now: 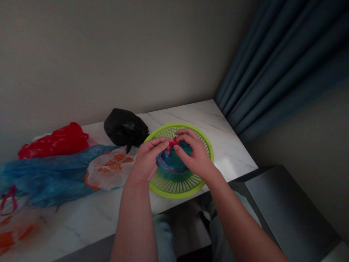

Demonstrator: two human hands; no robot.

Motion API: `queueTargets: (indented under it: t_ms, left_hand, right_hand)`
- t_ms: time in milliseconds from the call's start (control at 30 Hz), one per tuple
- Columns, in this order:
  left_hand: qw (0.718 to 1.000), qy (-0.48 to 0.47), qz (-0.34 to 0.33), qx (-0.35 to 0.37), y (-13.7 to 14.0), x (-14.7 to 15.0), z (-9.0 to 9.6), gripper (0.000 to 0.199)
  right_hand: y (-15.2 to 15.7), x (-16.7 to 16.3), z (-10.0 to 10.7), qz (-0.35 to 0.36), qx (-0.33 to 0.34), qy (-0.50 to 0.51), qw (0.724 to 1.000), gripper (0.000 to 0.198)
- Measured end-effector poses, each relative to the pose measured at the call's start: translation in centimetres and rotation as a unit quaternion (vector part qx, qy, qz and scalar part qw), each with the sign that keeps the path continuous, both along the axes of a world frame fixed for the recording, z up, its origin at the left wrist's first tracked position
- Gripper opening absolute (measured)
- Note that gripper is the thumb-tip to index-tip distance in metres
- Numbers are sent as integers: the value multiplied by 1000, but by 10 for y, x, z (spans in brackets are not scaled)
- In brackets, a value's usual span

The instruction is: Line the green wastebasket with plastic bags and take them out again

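- At the lower left edge of the frame, a blurred orange-and-white bag [16,233]
- Left of centre, a long blue bag [60,171], with a red bag [57,142] behind it and a white bag with orange print [111,171] over its right end
- Above that print, a knotted black bag [124,127] near the wall
- Near the centre, the left hand [148,160], thumb and fingers pinched on a small red piece [173,143]
- Just below the red piece, translucent blue plastic [176,160] inside a green basket [177,195]
- Right of centre, the right hand [197,154], thumb and forefinger closed in on the same red piece
- Upper right, a dark blue curtain [261,65]
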State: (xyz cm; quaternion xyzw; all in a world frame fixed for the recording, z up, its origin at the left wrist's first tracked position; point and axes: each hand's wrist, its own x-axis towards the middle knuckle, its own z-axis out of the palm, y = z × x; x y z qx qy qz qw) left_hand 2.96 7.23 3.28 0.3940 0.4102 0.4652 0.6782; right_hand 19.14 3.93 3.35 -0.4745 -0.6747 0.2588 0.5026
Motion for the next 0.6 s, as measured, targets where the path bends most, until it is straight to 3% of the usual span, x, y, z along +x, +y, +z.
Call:
queueTargets:
  t_ms: [267, 400, 467, 533, 600]
  left_hand:
    - [999, -5, 18, 36, 0, 6, -1, 17]
    - [988, -4, 127, 84, 9, 2, -6, 14]
    - [966, -22, 231, 110, 17, -7, -12, 14]
    - [934, -44, 328, 134, 23, -18, -16, 14]
    - [911, -50, 381, 150, 26, -27, -18, 17]
  right_hand:
    - [3, -6, -1, -36, -3, 73, 997, 5]
    - [8, 2, -7, -90, -4, 143, 986, 8]
    - [12, 11, -13, -172, -12, 230, 958, 9]
    - [17, 21, -18, -248, -29, 339, 907, 12]
    - [20, 29, -19, -279, -41, 434, 856, 15]
